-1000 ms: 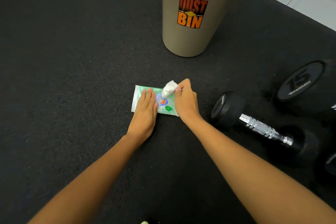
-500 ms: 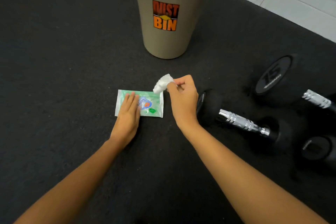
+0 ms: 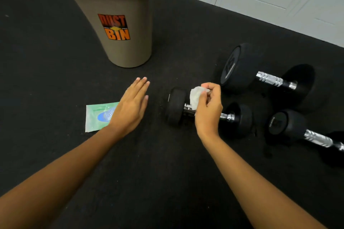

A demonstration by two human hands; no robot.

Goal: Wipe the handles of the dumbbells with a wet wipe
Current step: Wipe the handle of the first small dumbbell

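Three dumbbells (image 3: 208,111) look heavy; right hand (image 3: 208,109) pinches soft wipe (image 3: 195,98) over the handle, left hand (image 3: 130,108) at nine o'clock spread empty.

Two bare forearms, entering from the lower left and lower right of the frame – no sleeves in view up to the picture's edge. Left hand (image 3: 130,109) and right hand (image 3: 209,111) both bare: no gloves, rings, watch or wristbands. Short, plain fingernails – visible on the left hand's fingertips (image 3: 142,79) near frame centre.
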